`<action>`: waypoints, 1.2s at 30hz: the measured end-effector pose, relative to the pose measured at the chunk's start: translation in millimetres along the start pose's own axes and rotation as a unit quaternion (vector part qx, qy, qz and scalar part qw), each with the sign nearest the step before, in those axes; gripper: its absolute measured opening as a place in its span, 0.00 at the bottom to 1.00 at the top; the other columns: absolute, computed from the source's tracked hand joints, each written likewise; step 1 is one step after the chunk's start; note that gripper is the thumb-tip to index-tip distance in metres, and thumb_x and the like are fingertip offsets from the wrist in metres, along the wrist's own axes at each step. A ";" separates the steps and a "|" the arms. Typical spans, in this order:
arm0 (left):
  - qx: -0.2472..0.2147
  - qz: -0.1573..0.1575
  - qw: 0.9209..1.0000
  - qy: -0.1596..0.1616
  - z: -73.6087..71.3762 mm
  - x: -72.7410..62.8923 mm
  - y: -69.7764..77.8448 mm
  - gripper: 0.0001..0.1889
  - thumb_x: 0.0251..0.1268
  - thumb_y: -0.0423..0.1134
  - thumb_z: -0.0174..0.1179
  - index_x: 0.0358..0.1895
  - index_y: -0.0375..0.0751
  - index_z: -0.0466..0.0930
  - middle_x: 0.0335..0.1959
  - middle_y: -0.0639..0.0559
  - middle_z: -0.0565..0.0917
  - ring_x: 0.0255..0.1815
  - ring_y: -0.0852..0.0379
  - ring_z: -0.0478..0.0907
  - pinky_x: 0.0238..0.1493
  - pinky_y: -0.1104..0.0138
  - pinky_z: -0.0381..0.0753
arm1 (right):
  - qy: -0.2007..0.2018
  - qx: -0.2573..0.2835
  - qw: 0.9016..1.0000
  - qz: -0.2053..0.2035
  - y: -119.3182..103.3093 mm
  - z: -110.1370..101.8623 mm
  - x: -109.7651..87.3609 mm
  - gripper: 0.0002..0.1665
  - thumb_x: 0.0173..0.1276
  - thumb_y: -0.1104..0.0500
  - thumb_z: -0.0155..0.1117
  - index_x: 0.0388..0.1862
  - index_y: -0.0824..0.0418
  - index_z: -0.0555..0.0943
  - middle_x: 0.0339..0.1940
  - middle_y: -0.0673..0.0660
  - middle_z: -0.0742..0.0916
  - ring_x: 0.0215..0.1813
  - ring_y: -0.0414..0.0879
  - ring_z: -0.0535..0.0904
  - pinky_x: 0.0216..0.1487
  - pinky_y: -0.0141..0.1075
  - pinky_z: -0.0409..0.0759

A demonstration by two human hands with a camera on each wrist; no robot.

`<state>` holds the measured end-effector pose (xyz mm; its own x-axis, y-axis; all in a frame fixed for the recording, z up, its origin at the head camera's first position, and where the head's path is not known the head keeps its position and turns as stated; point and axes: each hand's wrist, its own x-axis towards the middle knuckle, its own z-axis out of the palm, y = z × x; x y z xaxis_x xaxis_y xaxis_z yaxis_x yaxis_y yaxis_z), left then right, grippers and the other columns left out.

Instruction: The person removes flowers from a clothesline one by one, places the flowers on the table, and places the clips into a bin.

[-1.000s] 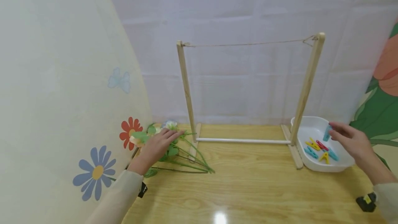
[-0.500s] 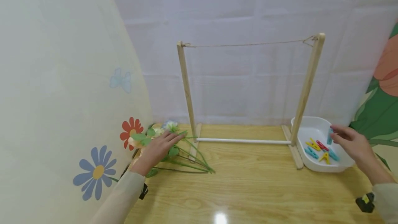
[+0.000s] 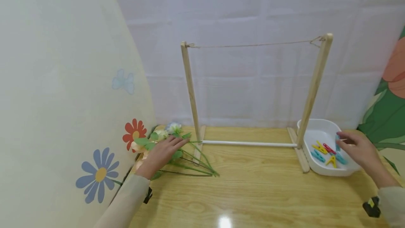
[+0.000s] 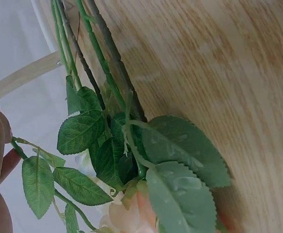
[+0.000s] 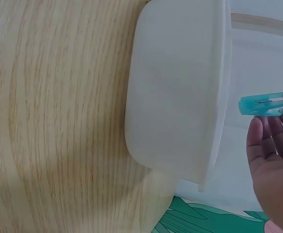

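My left hand [image 3: 162, 152] reaches over a bunch of artificial flowers [image 3: 161, 134] lying at the left of the table. In the left wrist view its fingertips pinch the green stem of a leafy artificial flower [image 4: 39, 184], raised beside the other stems. My right hand [image 3: 359, 149] is above the right side of a white plastic tub [image 3: 319, 124]. Between thumb and fingers it holds a turquoise clothespin [image 5: 260, 103] by one end. Several turquoise, yellow and red clothespins [image 3: 321, 147] lie at the bottom of the tub.
A wooden frame stands at the back, its right post [image 3: 313, 92] beside the tub and its left post [image 3: 190, 90] near the flowers. A thin string [image 3: 250, 45] runs between the post tops, and a white rod [image 3: 248, 143] joins them low down.
My right hand has dropped slightly with the turquoise clothespin. The left hand has shifted a little to the right, and the stem at its fingertips has moved slightly downward.
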<state>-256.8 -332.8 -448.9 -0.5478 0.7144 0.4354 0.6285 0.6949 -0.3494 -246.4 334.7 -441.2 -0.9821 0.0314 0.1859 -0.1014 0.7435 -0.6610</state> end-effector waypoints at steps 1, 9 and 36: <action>0.002 0.001 1.000 -0.002 0.9 -0.5 0.2 0.45 0.48 0.14 0.69 0.73 0.44 0.71 0.53 0.49 0.82 0.49 0.50 0.79 0.32 0.62 0.82 | -0.001 -0.005 1.000 -0.004 0.3 0.6 0.2 0.33 0.80 0.49 0.53 0.68 0.76 0.70 0.60 0.79 0.76 0.57 0.73 0.72 0.50 0.63 0.74; 0.010 0.006 1.000 -0.017 6.2 -1.3 3.5 0.42 0.51 0.18 0.72 0.72 0.44 0.72 0.53 0.49 0.82 0.49 0.51 0.80 0.37 0.61 0.84 | -0.016 -0.034 0.999 -0.001 1.9 0.8 1.6 0.32 0.80 0.50 0.53 0.66 0.78 0.70 0.57 0.81 0.78 0.56 0.74 0.74 0.50 0.65 0.75; -0.007 -0.015 0.997 -0.072 16.3 -4.0 12.3 0.38 0.56 0.19 0.69 0.71 0.44 0.72 0.57 0.46 0.81 0.52 0.49 0.81 0.36 0.60 0.86 | -0.067 -0.058 0.996 -0.026 0.6 4.1 11.5 0.36 0.81 0.47 0.52 0.66 0.80 0.69 0.58 0.81 0.77 0.56 0.74 0.73 0.54 0.67 0.75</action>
<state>-255.9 -325.8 -468.5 -0.6397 0.6980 0.3219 0.6174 0.7161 -0.3256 -258.3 332.7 -442.3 -0.9892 -0.0929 0.1131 -0.1409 0.8140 -0.5635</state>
